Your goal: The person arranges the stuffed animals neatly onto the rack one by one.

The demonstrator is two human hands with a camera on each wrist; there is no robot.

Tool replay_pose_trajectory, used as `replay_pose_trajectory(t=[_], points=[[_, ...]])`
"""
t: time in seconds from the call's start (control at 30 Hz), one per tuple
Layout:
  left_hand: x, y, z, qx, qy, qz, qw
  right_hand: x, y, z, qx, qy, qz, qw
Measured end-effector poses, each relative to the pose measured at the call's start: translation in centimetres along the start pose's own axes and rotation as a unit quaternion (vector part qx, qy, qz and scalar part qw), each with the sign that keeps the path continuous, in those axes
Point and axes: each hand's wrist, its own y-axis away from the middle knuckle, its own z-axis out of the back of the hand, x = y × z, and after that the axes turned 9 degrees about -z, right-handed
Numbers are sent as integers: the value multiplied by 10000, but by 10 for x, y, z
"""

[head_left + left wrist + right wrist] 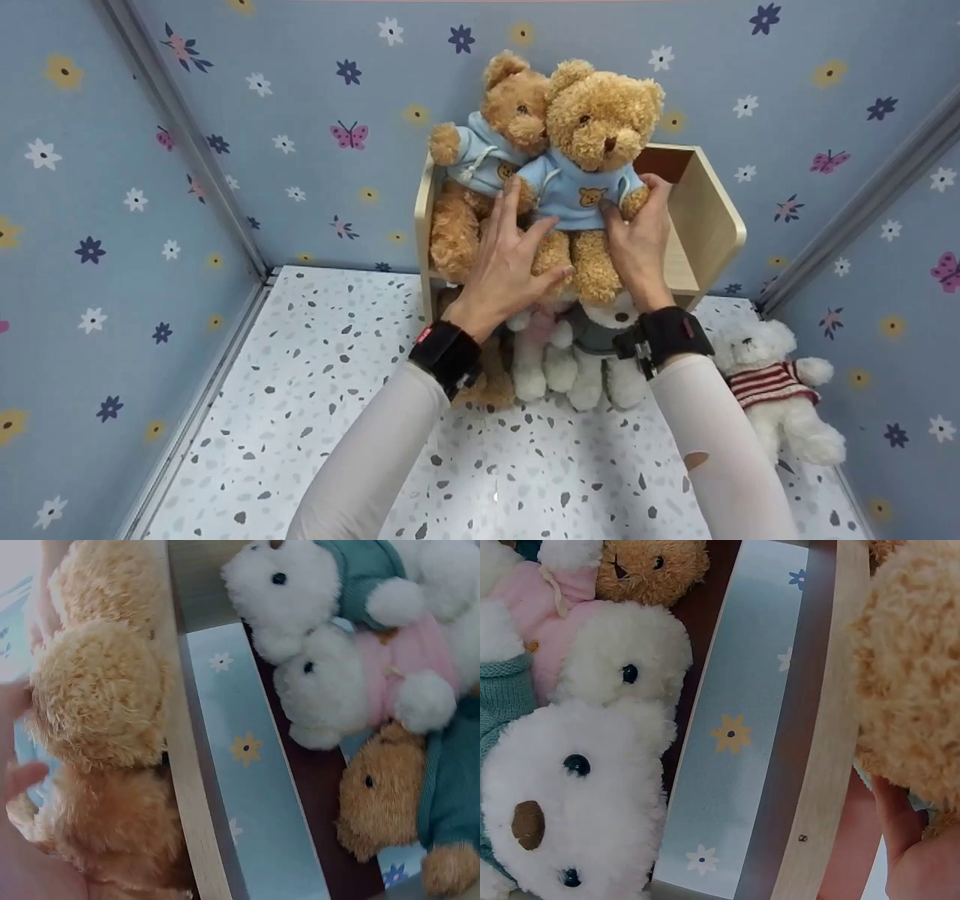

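Two teddy bears in light blue hoodies sit side by side on the upper level of a small wooden shelf (712, 217). My right hand (643, 244) grips the curly tan teddy bear (577, 180) at its side and arm, thumb on the hoodie front. Against that bear's other side, my left hand (502, 262) rests with straight, spread fingers. The browner teddy bear (457, 225) leans at the shelf's left wall, partly behind my left hand. In the right wrist view, the tan bear's fur hides most of my right fingers.
On the lower level sit a white bear in green (577, 787), a white bear in pink (330, 682) and a brown bear in green (390, 787). A white bear in a striped sweater (776, 386) is on the speckled floor (337, 450) at right. Flowered walls (300, 112) surround the shelf.
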Motion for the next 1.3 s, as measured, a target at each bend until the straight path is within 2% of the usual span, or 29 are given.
replay_pose_trajectory(t=[0.17,0.3,0.5,0.7,0.83,0.9,0.97,1.1,1.2,1.3], points=[[1,12,4,379,-742,-786,9934,7,-9,-8,22,111,12,9999],[2,11,5,307,-1078,-1006,9886,12,-14,-15,81,209,0,9997],[2,7,-2,-30,-1323,-858,9875,6,-14,-12,473,466,-539,9963],[5,3,-8,-378,-1585,-537,9852,4,-11,-4,1145,934,-940,9845],[5,1,-11,-575,-1785,-277,9819,5,-5,4,1439,1137,-1037,9776],[6,0,-13,-643,-1869,-193,9801,5,0,7,1399,1218,-909,9784],[6,1,-14,-676,-1906,-154,9792,5,6,12,1245,1297,-607,9818],[6,3,-13,-606,-1869,-255,9802,3,22,23,770,1271,397,9881],[7,6,-11,-462,-1845,-442,9808,-1,35,35,482,1169,1148,9853],[8,9,-10,-317,-1812,-624,9809,-9,47,50,332,1078,1606,9805]])
